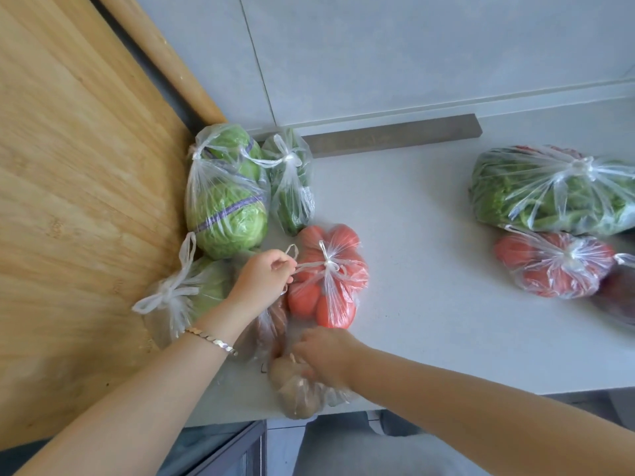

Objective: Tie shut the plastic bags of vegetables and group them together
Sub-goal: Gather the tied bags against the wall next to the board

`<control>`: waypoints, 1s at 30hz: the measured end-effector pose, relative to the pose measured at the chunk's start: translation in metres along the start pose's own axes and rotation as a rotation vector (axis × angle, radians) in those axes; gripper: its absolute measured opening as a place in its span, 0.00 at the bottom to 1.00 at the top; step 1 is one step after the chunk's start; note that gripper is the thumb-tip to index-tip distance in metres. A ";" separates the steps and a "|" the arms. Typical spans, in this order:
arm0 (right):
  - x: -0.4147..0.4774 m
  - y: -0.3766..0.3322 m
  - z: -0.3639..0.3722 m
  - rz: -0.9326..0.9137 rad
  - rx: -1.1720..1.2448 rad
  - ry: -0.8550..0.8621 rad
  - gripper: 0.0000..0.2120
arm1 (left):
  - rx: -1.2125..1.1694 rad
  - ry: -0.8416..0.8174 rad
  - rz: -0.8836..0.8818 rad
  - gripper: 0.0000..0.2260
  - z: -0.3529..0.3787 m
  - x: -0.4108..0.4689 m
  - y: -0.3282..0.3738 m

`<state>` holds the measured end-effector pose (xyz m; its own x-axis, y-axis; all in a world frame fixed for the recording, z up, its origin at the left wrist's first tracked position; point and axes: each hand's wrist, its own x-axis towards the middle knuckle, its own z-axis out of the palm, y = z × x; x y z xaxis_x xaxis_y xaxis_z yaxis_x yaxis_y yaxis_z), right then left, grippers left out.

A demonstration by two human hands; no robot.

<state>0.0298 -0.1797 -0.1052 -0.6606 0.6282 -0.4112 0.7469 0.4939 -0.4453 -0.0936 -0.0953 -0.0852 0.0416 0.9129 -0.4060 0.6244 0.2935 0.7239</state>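
Clear plastic bag of red tomatoes (pixel 326 283): already knotted at the top, lying on the pale grey counter (pixel 429 304). Pinched at one white handle strip by the left hand (pixel 264 276), thumb and fingertips closed on it, strip drawn taut to the bag's left. Probably snugging the knot or drawing the bag in.

Pull low and level along the strip, never upward, to avoid lifting or rolling the tomatoes. Ease off at a snug knot. No jerking: thin film, likely to stretch or tear.

Just in front of the tomato bag, at the counter's near edge: clear plastic bag of brown potatoes (pixel 299 393) under the right hand (pixel 326 352), fingers down in the plastic; gripping or only pressing, cannot tell. Worth keeping back from that edge.

Behind and to the left of the tomato bag:
- tied bag of pale green cabbage (pixel 226 201)
- tied bag of dark green vegetables (pixel 292 190)
- tied bag of light green leaves (pixel 196 290), beside the slanted wooden board (pixel 68 201)

Well to the right of the tomato bag, apart from the group and not yet brought across:
- bag of leafy greens (pixel 549 194)
- second bag of red tomatoes (pixel 556 266)
- dark purple bag (pixel 615 297), contents unclear
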 end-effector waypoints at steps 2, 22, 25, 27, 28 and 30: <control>-0.017 0.016 -0.015 0.048 0.185 0.082 0.11 | 0.047 -0.015 0.045 0.07 0.007 0.002 0.012; -0.210 0.372 -0.119 0.875 0.013 0.386 0.36 | 0.704 -0.436 0.770 0.21 0.296 0.039 0.209; -0.200 0.379 -0.121 0.798 -0.050 0.316 0.29 | 0.851 -0.481 0.799 0.25 0.316 0.038 0.216; -0.197 0.391 -0.126 0.758 -0.129 0.257 0.25 | 0.896 -0.476 0.785 0.21 0.330 0.042 0.227; -0.194 0.396 -0.126 0.740 -0.157 0.228 0.24 | 0.941 -0.487 0.789 0.19 0.335 0.044 0.231; -0.187 0.399 -0.126 0.716 -0.178 0.203 0.19 | 1.040 -0.502 0.832 0.17 0.338 0.048 0.235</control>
<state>0.4608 -0.0238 -0.1059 0.0035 0.9211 -0.3894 0.9999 0.0033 0.0166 0.3189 -0.0785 -0.1236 0.8051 0.4529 -0.3831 0.5514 -0.8094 0.2019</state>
